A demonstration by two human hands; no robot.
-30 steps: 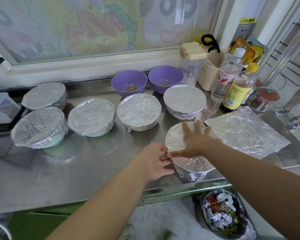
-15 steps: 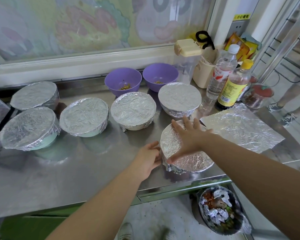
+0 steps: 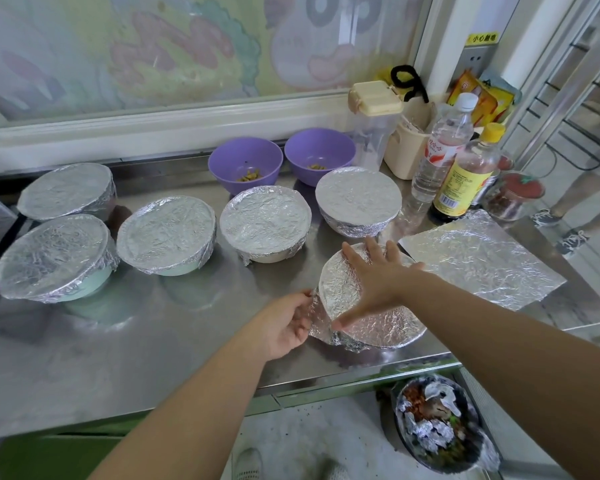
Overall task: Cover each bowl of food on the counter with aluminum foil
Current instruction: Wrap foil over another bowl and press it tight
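My left grip (image 3: 284, 323) pinches the foil flap (image 3: 321, 323) at the near bowl's (image 3: 388, 327) 9 o'clock, by the desk's (image 3: 153, 341) front edge. My right grip (image 3: 374, 282) lies spread flat on top. I'd press down & fold flap under rim, slow, no rips.

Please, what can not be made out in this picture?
Head view:
- Food in the six covered bowls: foil hides it.
- Far rim of near bowl: right hand covers it.
- Food in purple bowls: too small to identify.
- Bottle labels: too small to read.
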